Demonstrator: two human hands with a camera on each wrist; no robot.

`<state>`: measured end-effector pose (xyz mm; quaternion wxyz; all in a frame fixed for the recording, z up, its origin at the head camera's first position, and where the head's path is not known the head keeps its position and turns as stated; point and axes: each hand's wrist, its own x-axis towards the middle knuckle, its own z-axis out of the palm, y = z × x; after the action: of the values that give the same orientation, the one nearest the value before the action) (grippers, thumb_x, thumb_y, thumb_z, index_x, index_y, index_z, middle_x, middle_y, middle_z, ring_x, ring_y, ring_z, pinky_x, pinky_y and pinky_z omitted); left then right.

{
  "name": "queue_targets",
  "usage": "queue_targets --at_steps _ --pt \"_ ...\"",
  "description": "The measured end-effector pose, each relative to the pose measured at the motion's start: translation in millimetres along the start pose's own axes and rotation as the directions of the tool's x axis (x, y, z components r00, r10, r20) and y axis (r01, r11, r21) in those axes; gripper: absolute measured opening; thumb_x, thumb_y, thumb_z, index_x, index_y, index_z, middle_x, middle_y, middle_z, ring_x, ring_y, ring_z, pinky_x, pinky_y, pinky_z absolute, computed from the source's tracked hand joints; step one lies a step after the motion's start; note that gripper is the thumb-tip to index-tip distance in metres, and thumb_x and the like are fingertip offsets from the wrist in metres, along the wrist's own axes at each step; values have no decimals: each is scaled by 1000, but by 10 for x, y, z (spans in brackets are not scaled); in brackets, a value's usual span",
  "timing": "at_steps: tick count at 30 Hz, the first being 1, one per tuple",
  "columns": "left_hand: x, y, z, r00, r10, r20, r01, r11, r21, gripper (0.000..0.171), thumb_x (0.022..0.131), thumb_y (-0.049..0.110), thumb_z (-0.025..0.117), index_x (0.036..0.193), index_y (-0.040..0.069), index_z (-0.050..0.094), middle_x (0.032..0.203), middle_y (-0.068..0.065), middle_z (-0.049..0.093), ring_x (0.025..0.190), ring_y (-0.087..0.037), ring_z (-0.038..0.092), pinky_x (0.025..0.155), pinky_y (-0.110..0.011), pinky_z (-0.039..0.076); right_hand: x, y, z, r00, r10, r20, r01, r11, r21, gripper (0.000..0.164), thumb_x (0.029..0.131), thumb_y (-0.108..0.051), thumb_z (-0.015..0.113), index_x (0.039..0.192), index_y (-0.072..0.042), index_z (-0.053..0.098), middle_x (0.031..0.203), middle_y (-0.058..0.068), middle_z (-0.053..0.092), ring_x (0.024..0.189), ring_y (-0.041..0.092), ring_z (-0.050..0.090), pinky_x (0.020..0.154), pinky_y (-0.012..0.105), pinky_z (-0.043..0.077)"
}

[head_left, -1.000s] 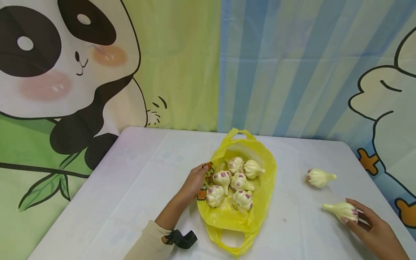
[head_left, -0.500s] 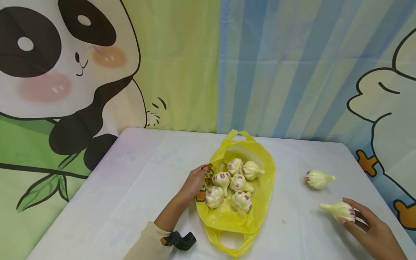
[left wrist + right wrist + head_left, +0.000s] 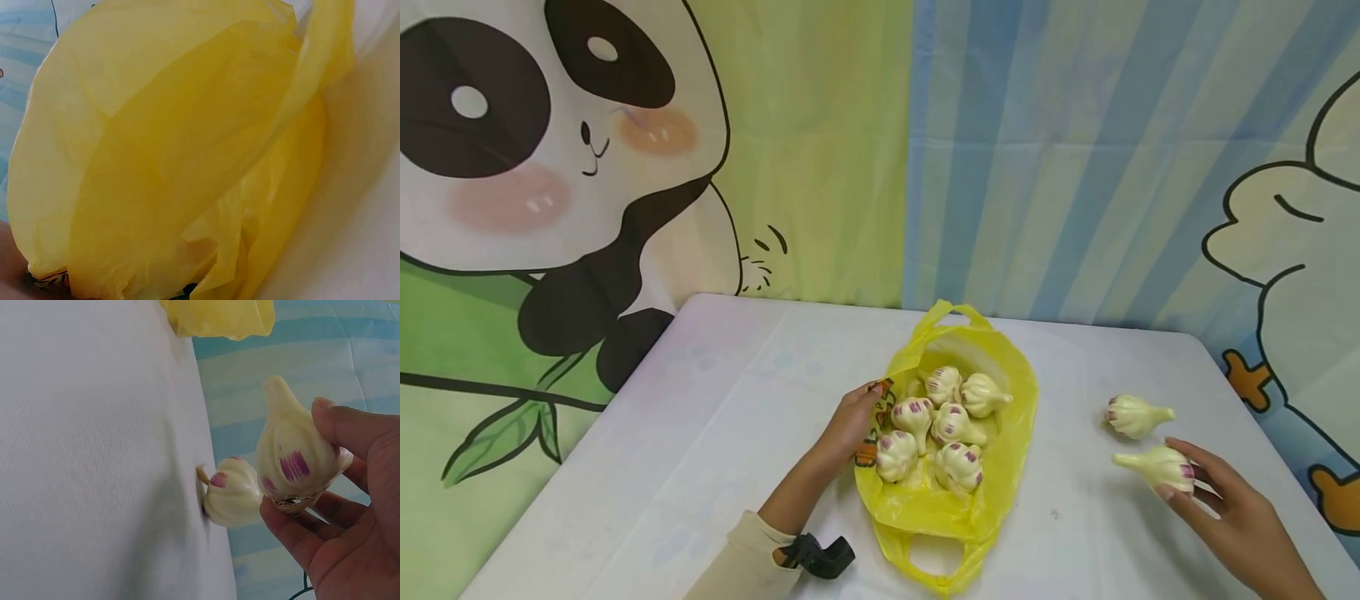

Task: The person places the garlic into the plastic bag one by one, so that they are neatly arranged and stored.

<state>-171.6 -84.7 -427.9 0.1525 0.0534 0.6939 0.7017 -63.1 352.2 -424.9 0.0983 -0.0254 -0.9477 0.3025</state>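
A yellow plastic bag point(image 3: 1017, 450) lies mouth-up on the table with several garlic bulbs point(image 3: 958, 467) inside. My left hand point(image 3: 850, 425) grips the bag's left edge; in the left wrist view the yellow plastic point(image 3: 156, 156) fills most of the picture and hides nearly all of that hand. My right hand point(image 3: 1232, 508) pinches one garlic bulb point(image 3: 1159, 468) between thumb and fingers, its stem pointing left toward the bag. The right wrist view has this bulb point(image 3: 297, 453) raised off the white surface, purple streaks on its side.
Another garlic bulb point(image 3: 1137, 416) lies on the white table point(image 3: 737, 467), just beyond my right hand. A black wrist strap mount point(image 3: 823, 556) juts from my left wrist near the bag. Curtains with a cartoon panda point(image 3: 572, 217) hang behind the table.
My right hand has lifted the garlic bulb and carried it left and slightly away from me. The left hand keeps its grip on the bag, which has hardly moved.
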Motion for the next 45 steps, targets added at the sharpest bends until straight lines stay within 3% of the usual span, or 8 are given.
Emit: queue_targets --at_steps 2,6,8,10,16,26,32,45 --pt "5 -1 1 1000 2 -3 -2 1000 4 50 108 31 32 146 2 41 139 -17 49 132 -34 41 108 -50 32 8 -53 13 1000 -18 -9 19 1000 12 63 91 -22 72 145 -6 44 131 26 48 100 25 51 68 -3 36" --pt "11 2 1 1000 9 -13 -9 1000 16 50 108 31 32 147 1 40 143 -17 45 136 -34 35 111 -50 27 53 -151 9 997 -76 -23 77 996 53 62 91 -20 72 145 -8 45 133 25 49 100 -4 46 71 -2 37" --pt "11 6 0 1000 10 -12 -10 1000 16 51 108 31 31 147 1 39 145 -17 44 138 -34 32 111 -51 26 86 -199 2 995 -98 -20 99 993 70 61 90 -21 73 144 -7 45 133 25 49 95 -17 37 72 -1 38" --pt "9 13 -2 1000 10 -11 -10 1000 6 50 108 31 31 147 1 39 143 -17 45 137 -34 35 111 -50 27 120 -242 9 992 -127 -20 128 987 93 61 90 -18 73 143 -6 46 133 24 48 98 -18 37 74 -1 39" --pt "7 4 -8 1000 12 4 -12 1000 -14 51 108 32 31 146 0 40 138 -18 50 131 -34 42 107 -49 34 191 -366 64 979 -198 -37 201 970 136 59 89 -12 74 142 -12 49 137 18 48 105 -16 39 78 0 39" --pt "13 -20 -11 999 26 23 -26 1000 -13 52 108 32 31 149 1 36 149 -16 39 141 -33 27 112 -49 25 293 -642 148 963 -270 -11 267 943 198 57 89 -10 72 142 -15 51 135 15 50 104 -11 45 81 3 40" --pt "13 -25 -16 1000 17 11 -17 1000 12 52 108 32 30 149 0 36 150 -16 37 142 -33 25 113 -51 23 370 -805 227 937 -349 24 327 900 287 57 89 -3 71 142 -15 51 124 5 53 101 0 52 84 7 43" --pt "27 -36 -15 1000 4 4 -4 1000 13 52 108 32 31 149 1 36 150 -17 37 141 -34 25 113 -51 22 521 -1065 296 884 -459 89 389 827 407 58 88 2 69 142 -11 50 137 7 51 109 6 53 87 14 47"
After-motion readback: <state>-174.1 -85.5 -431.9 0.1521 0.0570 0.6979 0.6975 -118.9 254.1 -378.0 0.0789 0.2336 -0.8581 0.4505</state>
